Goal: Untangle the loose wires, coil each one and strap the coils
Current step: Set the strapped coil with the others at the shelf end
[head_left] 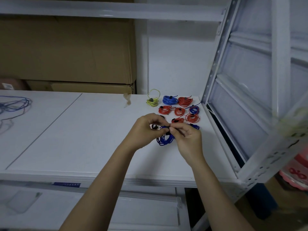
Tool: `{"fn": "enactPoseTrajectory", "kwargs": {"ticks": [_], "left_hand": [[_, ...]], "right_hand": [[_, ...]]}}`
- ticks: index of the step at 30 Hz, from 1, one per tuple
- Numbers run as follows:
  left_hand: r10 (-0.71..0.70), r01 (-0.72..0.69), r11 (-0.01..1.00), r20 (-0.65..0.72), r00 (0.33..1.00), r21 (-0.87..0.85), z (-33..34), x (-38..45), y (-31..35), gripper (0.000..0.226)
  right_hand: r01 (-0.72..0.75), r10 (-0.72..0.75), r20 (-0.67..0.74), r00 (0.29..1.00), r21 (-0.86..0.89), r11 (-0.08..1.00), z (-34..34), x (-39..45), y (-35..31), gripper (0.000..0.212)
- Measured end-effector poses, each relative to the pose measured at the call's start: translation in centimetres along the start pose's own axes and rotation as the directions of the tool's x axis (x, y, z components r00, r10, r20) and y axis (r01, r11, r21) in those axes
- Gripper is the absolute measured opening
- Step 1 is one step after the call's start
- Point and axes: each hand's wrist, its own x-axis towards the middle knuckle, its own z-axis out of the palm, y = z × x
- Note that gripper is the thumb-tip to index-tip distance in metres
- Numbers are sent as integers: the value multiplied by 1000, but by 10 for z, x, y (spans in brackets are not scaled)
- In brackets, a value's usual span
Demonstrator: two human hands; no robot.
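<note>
Hands first: I see my left hand (146, 129) and right hand (185, 136) both pinching the blue coil (164, 139) just above the white shelf (100, 130); beyond it lie strapped red coils (180, 111), a blue one (170, 100), a yellow one (152, 100); loose wires (13, 104) far left

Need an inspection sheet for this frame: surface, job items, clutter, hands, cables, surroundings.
Surface: white shelf board, seam running across it.
Job's things: blue coil held between both hands; finished coils at back right, among them a yellow-green coil, a blue strapped coil and red coils.
Clutter: scrap of tape; small black strap.
Grippers: left hand and right hand pinch the blue coil's top.
Cables: loose wires at far left, uncoiled.
Surroundings: cardboard boxes behind; white rack frame on the right.
</note>
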Motion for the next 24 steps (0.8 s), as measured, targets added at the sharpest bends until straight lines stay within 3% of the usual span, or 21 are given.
{"fn": "enactPoseTrajectory", "kwargs": {"ticks": [4,8,17,24], "left_hand": [[148,-174,958,124,981,230,-5,-1,3,18],[185,-264,885,231,955,384,-7,3,6,21],[209,-259,861,161,965,437,-13,10,-5,28],[319,-341,818,128,939,464,-31,17,-21,25]], "right_hand": [[-13,14,22,1000,-36,999,0,0,2,49],[-27,30,35,999,-73,997,1,3,2,51],[49,-59,-111,992,-89,995,27,1,9,37],[-2,-1,-43,999,-61,998,40,14,5,33]]}}
